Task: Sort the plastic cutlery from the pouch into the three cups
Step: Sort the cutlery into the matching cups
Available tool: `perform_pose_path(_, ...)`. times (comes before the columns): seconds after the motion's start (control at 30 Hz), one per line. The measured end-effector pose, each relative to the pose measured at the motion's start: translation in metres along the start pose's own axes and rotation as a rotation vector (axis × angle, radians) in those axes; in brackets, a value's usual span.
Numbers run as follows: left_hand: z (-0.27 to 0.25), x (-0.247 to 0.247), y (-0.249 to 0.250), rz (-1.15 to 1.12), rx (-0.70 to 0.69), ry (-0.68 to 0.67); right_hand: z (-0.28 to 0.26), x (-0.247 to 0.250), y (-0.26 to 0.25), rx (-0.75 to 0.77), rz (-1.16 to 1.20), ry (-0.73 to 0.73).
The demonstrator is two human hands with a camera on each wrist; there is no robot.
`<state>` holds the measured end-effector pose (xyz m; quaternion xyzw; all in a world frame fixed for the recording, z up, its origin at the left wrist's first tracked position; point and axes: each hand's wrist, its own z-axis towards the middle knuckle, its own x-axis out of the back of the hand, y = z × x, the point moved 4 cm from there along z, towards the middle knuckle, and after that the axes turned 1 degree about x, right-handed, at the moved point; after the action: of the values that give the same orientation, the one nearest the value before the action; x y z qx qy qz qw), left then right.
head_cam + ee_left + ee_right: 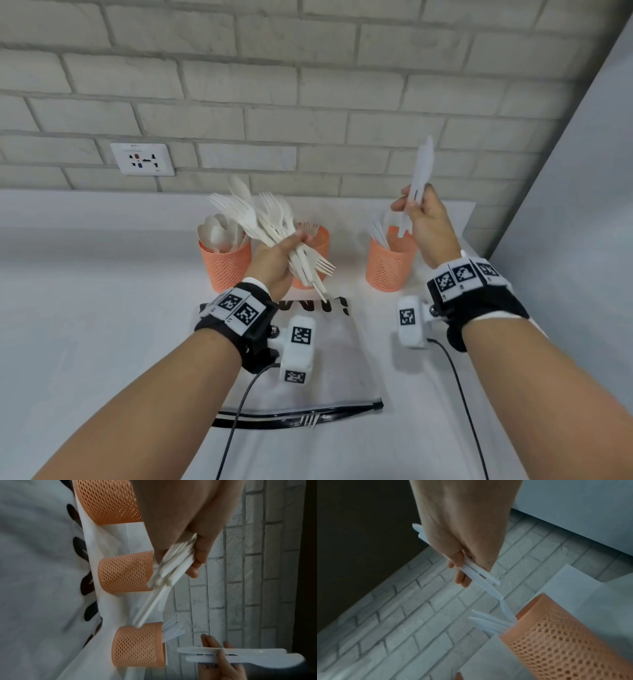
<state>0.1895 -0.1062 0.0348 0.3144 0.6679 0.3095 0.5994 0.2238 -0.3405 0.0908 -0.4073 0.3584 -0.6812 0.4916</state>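
Note:
Three orange mesh cups stand in a row by the brick wall. The left cup [224,265] holds spoons, the middle cup [317,240] sits behind my left hand, and the right cup [388,265] holds knives. My left hand [284,255] grips a bundle of white forks [263,219] with a spoon among them, above the middle cup. My right hand [421,214] holds white knives [421,171] upright above the right cup, blades up. The clear zip pouch [325,363] lies flat in front, with one fork [310,419] at its zipper.
A white socket plate [143,159] sits on the brick wall at the left. A grey panel [582,178] rises at the right past the table's edge. Black cables run from both wrist cameras toward me.

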Motion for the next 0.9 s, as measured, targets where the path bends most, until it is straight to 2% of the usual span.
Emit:
perform_pose_path(0.1,-0.005,-0.008,-0.003,0.054,0.047,-0.101,0.014,-0.001,0.025,-0.068,-0.048,0.086)
perform_pose_path(0.2,-0.008,-0.012,-0.006,0.072,0.107,-0.171,0.018,-0.008,0.055,-0.220,-0.157,0.047)
perform_pose_path(0.27,-0.009,-0.013,-0.006,0.075,0.115,-0.184,0.021,-0.010,0.067,-0.269,-0.276,0.003)
perform_pose_path(0.37,-0.009,-0.013,-0.009,0.074,0.120,-0.151,0.022,-0.012,0.068,-0.267,-0.298,0.004)
perform_pose_path(0.43,-0.009,-0.015,-0.011,0.079,0.113,-0.155,0.019,-0.013,0.052,-0.124,-0.349,0.102)
perform_pose_path(0.5,-0.009,-0.015,-0.013,0.099,0.097,-0.146,0.010,-0.019,0.024,0.127,-0.346,0.211)
perform_pose_path(0.53,-0.009,-0.016,-0.014,0.112,0.081,-0.140,0.004,-0.025,0.009,0.222,-0.302,0.213)
perform_pose_path(0.6,-0.010,-0.018,-0.015,0.144,0.041,-0.153,-0.012,-0.044,-0.016,0.310,-0.207,0.063)
perform_pose_path(0.7,-0.013,-0.022,-0.016,0.216,-0.006,-0.161,-0.035,-0.080,-0.033,0.215,-0.182,-0.251)
perform_pose_path(0.73,-0.014,-0.023,-0.016,0.238,-0.023,-0.160,-0.039,-0.090,-0.034,0.159,-0.184,-0.290)
perform_pose_path(0.83,-0.020,-0.023,-0.015,0.296,-0.062,-0.183,-0.045,-0.104,-0.032,0.051,-0.242,-0.247)
perform_pose_path(0.9,-0.024,-0.017,-0.014,0.336,-0.068,-0.201,-0.046,-0.108,-0.031,0.000,-0.244,-0.269)
